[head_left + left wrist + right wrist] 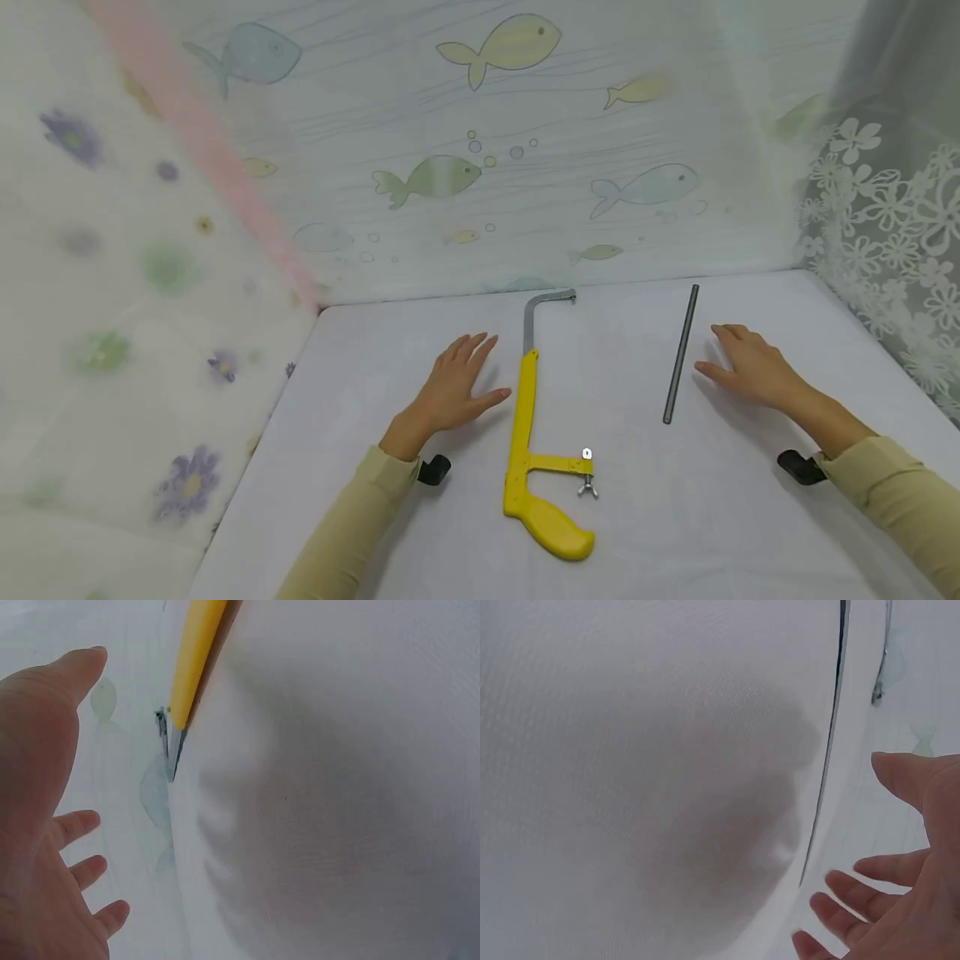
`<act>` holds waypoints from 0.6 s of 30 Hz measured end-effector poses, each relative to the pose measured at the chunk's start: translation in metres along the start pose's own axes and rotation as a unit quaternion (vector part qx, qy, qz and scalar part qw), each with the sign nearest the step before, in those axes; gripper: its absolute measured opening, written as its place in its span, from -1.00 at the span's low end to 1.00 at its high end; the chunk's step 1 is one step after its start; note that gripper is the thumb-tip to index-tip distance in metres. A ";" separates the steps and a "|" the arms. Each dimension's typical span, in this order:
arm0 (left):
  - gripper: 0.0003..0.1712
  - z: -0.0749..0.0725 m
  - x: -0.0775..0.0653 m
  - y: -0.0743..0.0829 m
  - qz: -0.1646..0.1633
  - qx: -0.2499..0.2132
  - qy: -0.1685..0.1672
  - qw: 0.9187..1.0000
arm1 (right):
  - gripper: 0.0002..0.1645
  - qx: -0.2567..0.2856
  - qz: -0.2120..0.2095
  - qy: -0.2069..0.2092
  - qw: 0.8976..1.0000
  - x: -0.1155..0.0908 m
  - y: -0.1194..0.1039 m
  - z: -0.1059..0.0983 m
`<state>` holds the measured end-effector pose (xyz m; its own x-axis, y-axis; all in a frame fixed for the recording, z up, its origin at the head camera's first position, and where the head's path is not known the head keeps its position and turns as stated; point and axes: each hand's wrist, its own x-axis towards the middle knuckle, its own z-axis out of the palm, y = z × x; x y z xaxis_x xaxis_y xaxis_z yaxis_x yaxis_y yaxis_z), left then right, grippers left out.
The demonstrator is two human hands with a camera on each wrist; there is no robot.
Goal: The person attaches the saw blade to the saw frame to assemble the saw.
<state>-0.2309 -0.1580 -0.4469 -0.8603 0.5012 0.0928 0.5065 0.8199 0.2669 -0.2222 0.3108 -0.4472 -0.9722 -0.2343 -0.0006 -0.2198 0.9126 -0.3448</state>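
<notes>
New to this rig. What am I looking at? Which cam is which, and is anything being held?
No robot here: these are a person's bare hands, the left hand and the right hand. The wide picture comes from a camera worn on the head, looking forward and down. The two close-ups come from wrist cameras, one per hand; the small black pieces near the wrists may be those.

On the white tabletop lie a yellow hacksaw frame and a thin grey rod. Neither hand holds anything: the left is beside the hacksaw frame, the right beside the rod.
</notes>
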 end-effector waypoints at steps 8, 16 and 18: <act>0.02 0.002 -0.003 0.007 0.002 -0.041 -0.018 0.999 | -0.12 0.071 0.009 0.007 0.997 0.002 -0.005 -0.001; -0.01 0.002 -0.005 0.012 0.000 -0.057 -0.039 0.998 | -0.11 0.106 0.033 -0.013 0.994 0.002 -0.008 -0.002; -0.01 0.003 -0.005 0.013 0.002 -0.068 -0.043 0.997 | -0.11 0.110 0.039 -0.017 0.993 0.002 -0.009 -0.002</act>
<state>-0.2195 -0.1490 -0.4463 -0.8477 0.5303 0.0135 0.4917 0.7760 0.3950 -0.2225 0.3031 -0.4419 -0.9813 -0.1811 -0.0652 -0.1180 0.8334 -0.5399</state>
